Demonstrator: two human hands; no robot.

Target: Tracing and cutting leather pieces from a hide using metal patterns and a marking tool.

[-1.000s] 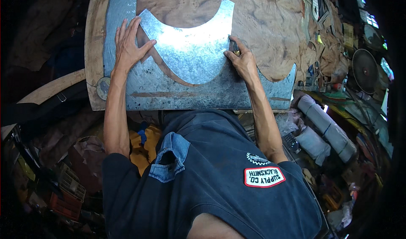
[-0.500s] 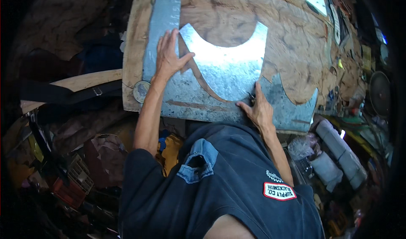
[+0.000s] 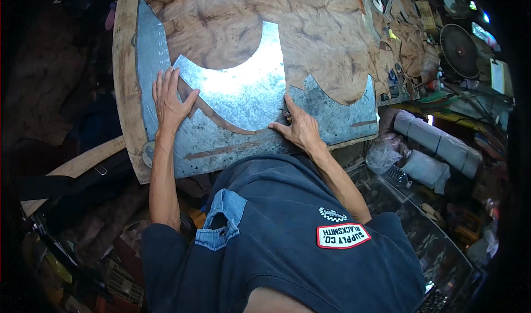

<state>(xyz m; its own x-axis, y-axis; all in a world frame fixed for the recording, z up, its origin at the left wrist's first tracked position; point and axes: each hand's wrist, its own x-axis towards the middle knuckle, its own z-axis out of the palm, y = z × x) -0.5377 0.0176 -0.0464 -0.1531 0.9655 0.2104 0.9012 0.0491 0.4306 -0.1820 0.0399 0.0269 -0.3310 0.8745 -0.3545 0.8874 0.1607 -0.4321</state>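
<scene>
At the left, the wooden edge [image 3: 124,91] of a workbench is seen, and beside it the left hand [image 3: 171,102] is laid flat on a grey metal sheet [image 3: 337,114], its fingers only slightly apart and its thumb spread away, with nothing grasped; its fingertips are set beside the left point of a shiny, U-shaped sheet-metal template [image 3: 238,91]. In the middle of the bench the template is laid, with a band of brown material [image 3: 211,115] showing along its curved lower left edge; whether the band is over or under the sheet cannot be told. At the template's right edge the right hand [image 3: 301,126] is placed, index finger and thumb spread apart, while a small dark tool [image 3: 286,115] seems to be clasped by the other fingers, which are mostly hidden. The template could be shifted or turned if the left hand's pressure were let up, and a fingertip could be nicked by the thin metal edge. As for writing, marks along the sheet's upper left part are too faint to be read; on the dark shirt [image 3: 276,202], a checkered ring emblem [image 3: 333,214] is borne, and lettering, upside down in this view, is carried by a red-bordered white badge [image 3: 343,236]
</scene>
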